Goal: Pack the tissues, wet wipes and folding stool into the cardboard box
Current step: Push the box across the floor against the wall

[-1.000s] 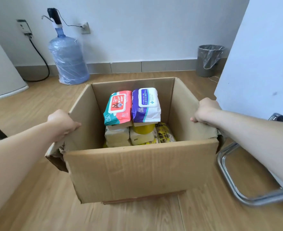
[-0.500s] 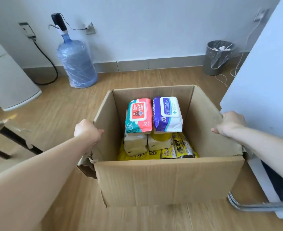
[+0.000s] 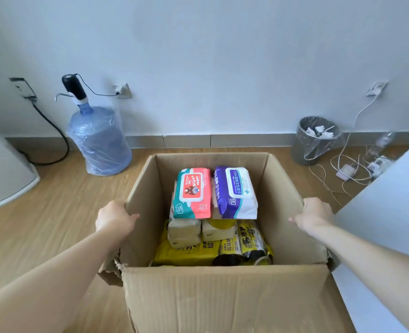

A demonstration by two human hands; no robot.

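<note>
Left hand [image 3: 114,218] curled over the top edge of the cardboard box's [image 3: 225,299] left wall, right hand [image 3: 313,216] clamped likewise on the right wall, both arms stretched forward. Inside, red wet wipes [image 3: 192,192] beside purple wet wipes [image 3: 236,192], atop beige tissues [image 3: 184,233].

The cardboard box [image 3: 225,301] is matt brown corrugated board, torn rough at one corner. The wet wipes packs [image 3: 213,192] are glossy plastic film (faintly shiny). The floor [image 3: 54,212] looks like smooth wood-grain laminate; the water bottle [image 3: 98,140] wears crinkled clear plastic.
</note>
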